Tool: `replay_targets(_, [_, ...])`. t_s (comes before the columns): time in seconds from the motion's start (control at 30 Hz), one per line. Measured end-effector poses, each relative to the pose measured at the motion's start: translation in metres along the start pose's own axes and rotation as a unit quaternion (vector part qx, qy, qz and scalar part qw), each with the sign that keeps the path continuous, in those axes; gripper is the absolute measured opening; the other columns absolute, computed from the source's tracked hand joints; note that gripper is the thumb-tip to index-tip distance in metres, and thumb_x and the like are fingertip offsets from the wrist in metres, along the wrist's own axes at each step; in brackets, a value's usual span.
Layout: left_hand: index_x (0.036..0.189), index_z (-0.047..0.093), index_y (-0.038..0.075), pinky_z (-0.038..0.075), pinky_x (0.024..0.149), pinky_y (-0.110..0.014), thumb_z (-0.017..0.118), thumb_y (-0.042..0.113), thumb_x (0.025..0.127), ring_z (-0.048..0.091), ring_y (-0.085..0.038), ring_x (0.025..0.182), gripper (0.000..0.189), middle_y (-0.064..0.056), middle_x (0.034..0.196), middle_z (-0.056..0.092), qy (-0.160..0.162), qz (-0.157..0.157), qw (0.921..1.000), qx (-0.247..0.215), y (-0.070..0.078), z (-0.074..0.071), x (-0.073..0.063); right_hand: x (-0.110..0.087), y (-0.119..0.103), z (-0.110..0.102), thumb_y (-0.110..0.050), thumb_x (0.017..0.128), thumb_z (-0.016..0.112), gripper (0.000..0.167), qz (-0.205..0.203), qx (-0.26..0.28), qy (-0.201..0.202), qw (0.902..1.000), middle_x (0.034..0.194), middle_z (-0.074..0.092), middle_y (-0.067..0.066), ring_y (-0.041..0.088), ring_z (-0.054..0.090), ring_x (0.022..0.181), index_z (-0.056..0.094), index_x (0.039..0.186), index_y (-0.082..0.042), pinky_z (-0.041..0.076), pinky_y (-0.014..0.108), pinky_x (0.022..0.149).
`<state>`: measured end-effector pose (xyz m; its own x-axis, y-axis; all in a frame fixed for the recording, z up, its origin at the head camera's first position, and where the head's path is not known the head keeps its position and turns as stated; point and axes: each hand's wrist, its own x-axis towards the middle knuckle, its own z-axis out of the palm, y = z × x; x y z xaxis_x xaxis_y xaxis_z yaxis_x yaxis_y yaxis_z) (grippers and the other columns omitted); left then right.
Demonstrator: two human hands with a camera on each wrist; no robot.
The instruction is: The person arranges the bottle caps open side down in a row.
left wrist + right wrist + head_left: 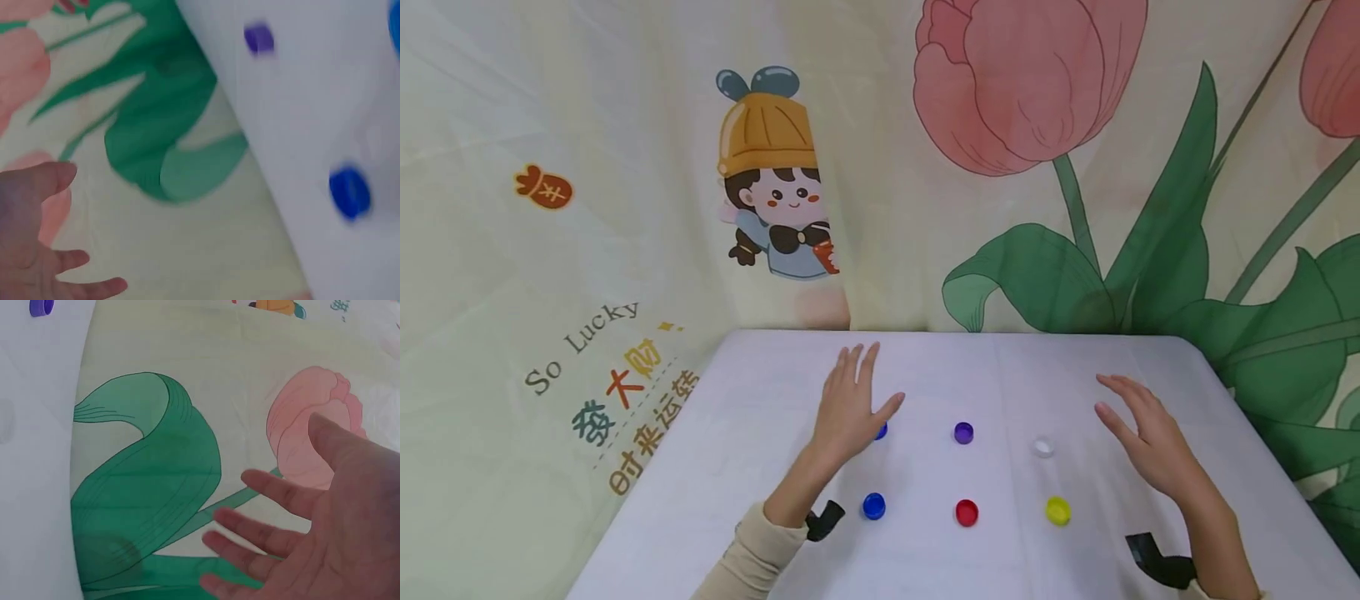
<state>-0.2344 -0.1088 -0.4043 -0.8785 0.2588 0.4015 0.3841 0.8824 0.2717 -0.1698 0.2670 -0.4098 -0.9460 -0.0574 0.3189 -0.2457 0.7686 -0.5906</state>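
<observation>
At lower centre, the wide-spread left hand partly hides a blue cap; lower right, the spread right hand hangs near a white cap.

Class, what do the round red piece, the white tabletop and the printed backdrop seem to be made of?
Round red piece: probably plastic, slightly glossy; its colour is even and its rim looks moulded.
White tabletop: likely covered in matte cloth, since faint crease lines show, though thin plastic is possible.
Printed backdrop: apparently fabric with a dull finish, as soft ripples show.
</observation>
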Motion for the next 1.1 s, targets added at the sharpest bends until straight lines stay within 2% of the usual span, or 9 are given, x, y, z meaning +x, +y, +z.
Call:
replay_targets(0.1, [0.140, 0.033, 0.004, 0.030, 0.101, -0.048, 0.060, 0.042, 0.086, 0.034, -0.033, 0.128, 0.071, -0.018, 0.135, 0.040, 0.038, 0.048, 0.9970, -0.048, 0.028, 0.020, -0.014, -0.014, 0.001, 0.007, -0.035, 0.095, 0.051, 0.048, 0.019, 0.009, 0.018, 0.9996, 0.129, 0.045, 0.022, 0.041, 0.040, 0.118, 0.047, 0.131, -0.003, 0.034, 0.063, 0.087])
replay_targets(0.2, [0.135, 0.039, 0.004, 0.037, 0.097, -0.043, 0.061, 0.038, 0.087, 0.042, -0.027, 0.120, 0.063, -0.013, 0.129, 0.046, 0.049, 0.080, 0.9906, -0.100, 0.057, 0.041, -0.030, -0.029, 0.006, 0.016, -0.033, 0.095, 0.052, 0.039, 0.042, 0.014, 0.048, 0.9979, 0.114, 0.059, 0.013, 0.026, 0.052, 0.104, 0.054, 0.124, -0.007, 0.046, 0.044, 0.083])
replay_targets(0.33, [0.130, 0.044, 0.006, 0.042, 0.090, -0.034, 0.059, 0.036, 0.089, 0.049, -0.018, 0.109, 0.053, -0.006, 0.119, 0.052, 0.043, 0.083, 0.9829, -0.159, 0.094, 0.068, -0.049, -0.045, 0.017, 0.033, -0.029, 0.096, 0.050, 0.028, 0.076, 0.035, 0.099, 0.9916, 0.089, 0.064, 0.003, 0.009, 0.053, 0.081, 0.061, 0.115, -0.011, 0.043, 0.019, 0.067])
replay_targets(0.47, [0.125, 0.046, 0.009, 0.043, 0.078, -0.021, 0.059, 0.035, 0.089, 0.051, -0.011, 0.092, 0.046, -0.001, 0.104, 0.054, 0.029, 0.078, 0.9749, -0.206, 0.125, 0.093, -0.065, -0.057, 0.035, 0.057, -0.032, 0.096, 0.050, 0.028, 0.123, 0.074, 0.123, 0.9821, 0.078, 0.059, 0.001, 0.008, 0.051, 0.072, 0.063, 0.109, -0.011, 0.043, 0.027, 0.058])
replay_targets(0.6, [0.124, 0.044, 0.011, 0.039, 0.069, -0.011, 0.060, 0.032, 0.089, 0.050, -0.004, 0.082, 0.044, 0.003, 0.097, 0.052, -0.023, 0.060, 0.9647, -0.255, 0.149, 0.115, -0.078, -0.065, 0.047, 0.074, -0.035, 0.093, 0.055, 0.030, 0.160, 0.092, 0.093, 0.9783, 0.076, 0.060, 0.003, 0.014, 0.051, 0.068, 0.064, 0.109, -0.012, 0.042, 0.033, 0.051])
replay_targets(0.73, [0.124, 0.044, 0.009, 0.036, 0.063, -0.007, 0.064, 0.029, 0.088, 0.049, 0.002, 0.072, 0.045, 0.005, 0.092, 0.051, -0.051, 0.043, 0.9593, -0.274, 0.163, 0.133, -0.086, -0.067, 0.051, 0.081, -0.036, 0.087, 0.063, 0.038, 0.193, 0.113, 0.026, 0.9743, 0.079, 0.060, 0.005, 0.016, 0.048, 0.069, 0.064, 0.113, -0.009, 0.040, 0.026, 0.057])
replay_targets(0.9, [0.122, 0.046, 0.006, 0.033, 0.058, -0.006, 0.069, 0.024, 0.084, 0.042, 0.006, 0.062, 0.048, 0.006, 0.085, 0.050, -0.048, 0.029, 0.9643, -0.259, 0.166, 0.153, -0.090, -0.069, 0.063, 0.089, -0.037, 0.082, 0.069, 0.049, 0.235, 0.120, -0.058, 0.9629, 0.085, 0.060, 0.004, 0.015, 0.050, 0.072, 0.060, 0.122, -0.009, 0.044, 0.022, 0.061])
replay_targets(0.97, [0.121, 0.048, 0.004, 0.033, 0.057, -0.006, 0.071, 0.021, 0.082, 0.041, 0.006, 0.060, 0.049, 0.006, 0.081, 0.049, -0.036, 0.032, 0.9678, -0.247, 0.165, 0.159, -0.089, -0.070, 0.067, 0.093, -0.034, 0.080, 0.072, 0.050, 0.236, 0.121, -0.069, 0.9616, 0.085, 0.059, 0.003, 0.015, 0.051, 0.072, 0.061, 0.121, -0.010, 0.045, 0.022, 0.060])
replay_targets(1.1, [0.118, 0.053, 0.001, 0.032, 0.057, -0.006, 0.076, 0.017, 0.076, 0.040, 0.005, 0.060, 0.050, 0.007, 0.073, 0.049, -0.012, 0.051, 0.9730, -0.225, 0.161, 0.168, -0.086, -0.072, 0.070, 0.099, -0.031, 0.076, 0.075, 0.047, 0.208, 0.110, -0.083, 0.9684, 0.080, 0.057, 0.002, 0.014, 0.049, 0.070, 0.065, 0.117, -0.011, 0.042, 0.022, 0.060])
